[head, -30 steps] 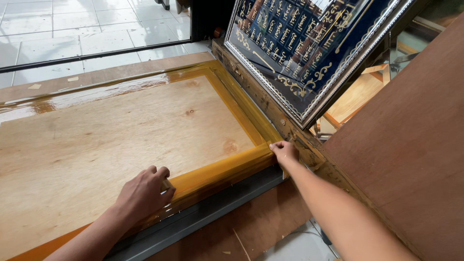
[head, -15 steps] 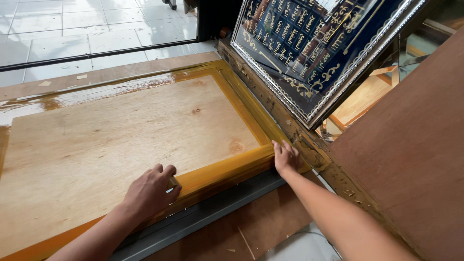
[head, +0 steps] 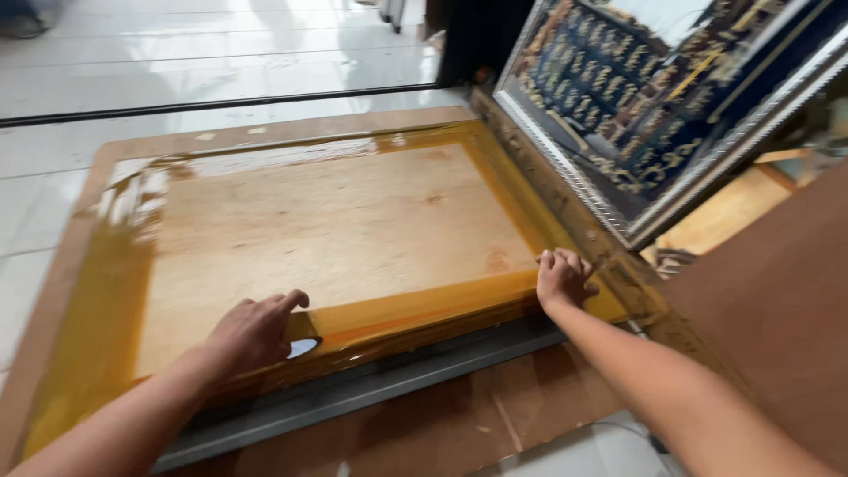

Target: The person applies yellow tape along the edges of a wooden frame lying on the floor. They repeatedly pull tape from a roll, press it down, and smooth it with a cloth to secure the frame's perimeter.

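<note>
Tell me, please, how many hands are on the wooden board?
2. The left hand rests on the taped near edge of the wooden board; the right hand presses that edge near its right corner.

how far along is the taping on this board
Done, by the look of it: glossy amber tape runs along the far, left and right borders of the plywood panel. In hand: the left hand and right hand press the near strip down along the near edge. Left: that strip looks wrinkled at the left hand, so it probably needs smoothing.

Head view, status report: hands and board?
Left hand flat on taped near edge, roll beneath. Right hand pressing tape at near-right corner. Plywood board lies flat. Framed picture leaning alongside.
</note>
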